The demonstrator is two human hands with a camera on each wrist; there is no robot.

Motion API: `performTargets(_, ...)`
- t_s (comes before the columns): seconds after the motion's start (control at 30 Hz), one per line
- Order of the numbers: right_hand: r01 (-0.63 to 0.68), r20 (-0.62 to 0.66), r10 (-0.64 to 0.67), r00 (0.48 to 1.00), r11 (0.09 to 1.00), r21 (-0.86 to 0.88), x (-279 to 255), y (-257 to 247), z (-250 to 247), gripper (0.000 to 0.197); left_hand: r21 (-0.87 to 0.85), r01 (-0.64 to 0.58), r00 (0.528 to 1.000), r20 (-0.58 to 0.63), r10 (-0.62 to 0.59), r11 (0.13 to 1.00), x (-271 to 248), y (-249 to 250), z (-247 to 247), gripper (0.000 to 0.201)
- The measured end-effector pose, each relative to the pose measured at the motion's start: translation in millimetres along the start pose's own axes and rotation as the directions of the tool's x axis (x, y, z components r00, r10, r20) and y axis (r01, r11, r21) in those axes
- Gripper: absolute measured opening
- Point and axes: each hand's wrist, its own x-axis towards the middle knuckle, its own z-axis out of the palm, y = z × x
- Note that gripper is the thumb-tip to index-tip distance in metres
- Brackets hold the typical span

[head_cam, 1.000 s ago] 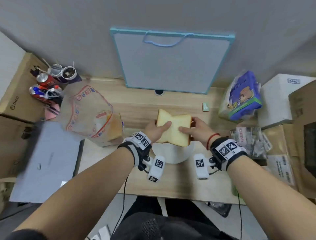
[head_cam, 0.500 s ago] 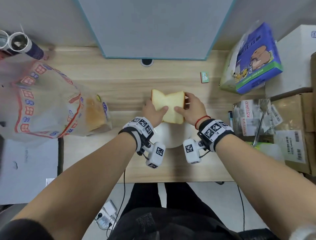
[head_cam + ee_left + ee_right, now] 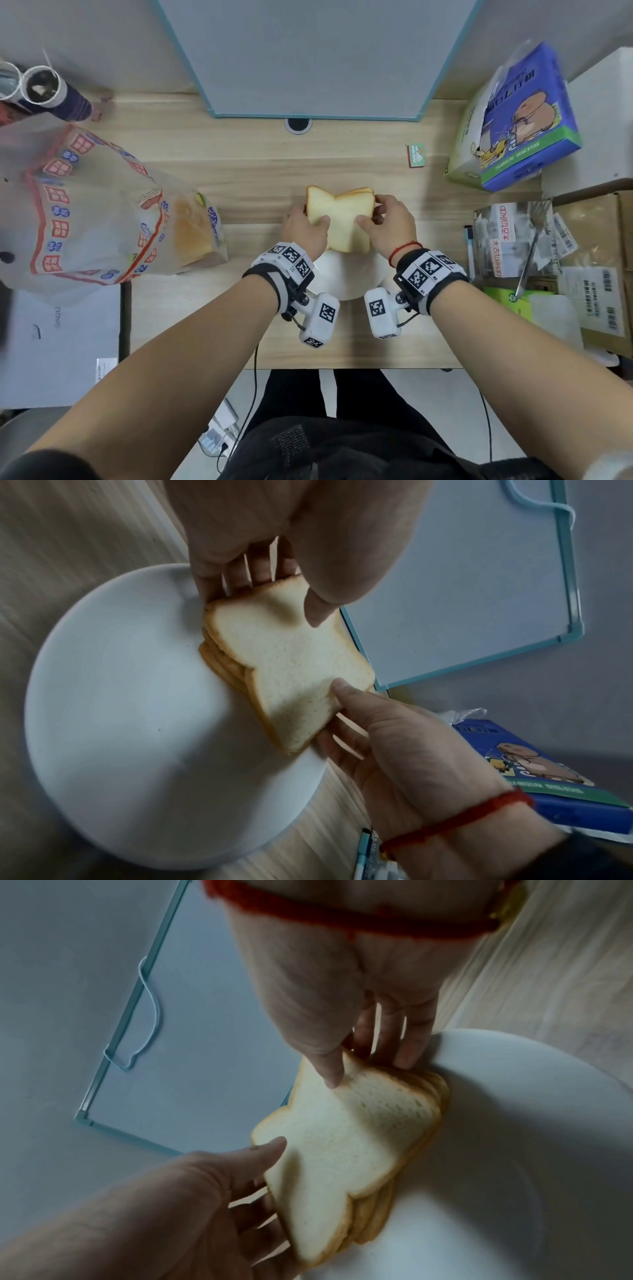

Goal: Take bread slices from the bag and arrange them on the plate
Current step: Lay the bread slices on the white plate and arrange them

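A stack of several white bread slices point(image 3: 342, 219) point(image 3: 291, 669) point(image 3: 346, 1139) is held between both hands over the far rim of the round white plate point(image 3: 346, 281) point(image 3: 130, 723) point(image 3: 514, 1150). My left hand point(image 3: 305, 228) point(image 3: 274, 582) grips the stack's left side, thumb on top and fingers beneath. My right hand point(image 3: 387, 222) point(image 3: 363, 1058) grips the right side the same way. The clear printed bread bag point(image 3: 102, 212) lies on the desk at the left with more bread inside.
A teal-framed whiteboard point(image 3: 315, 51) leans on the wall behind. A blue-and-green tissue pack point(image 3: 513, 123) and cardboard boxes point(image 3: 592, 274) stand on the right. Cups point(image 3: 41, 89) stand at the far left. A small green card point(image 3: 416, 156) lies beyond the plate.
Both hands have kept their hold and brought the bread stack a little lower toward the plate. The head view has tilted further down over the desk.
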Motion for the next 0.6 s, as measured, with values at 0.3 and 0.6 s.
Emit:
performTargets(0.3,0.011,-0.003,-0.011,1.000,0.999,0.042,-12,-2,-5,0.052,-0.119,0.013,0.998,0.065,-0.005,0.993,-7,-7,5,0.042)
performTargets(0.6,-0.018,0.027,0.016,1.000,0.998,0.066,-24,8,1,0.054,-0.115,0.028,0.998,0.060,-0.021,0.993,-13,-17,5,0.045)
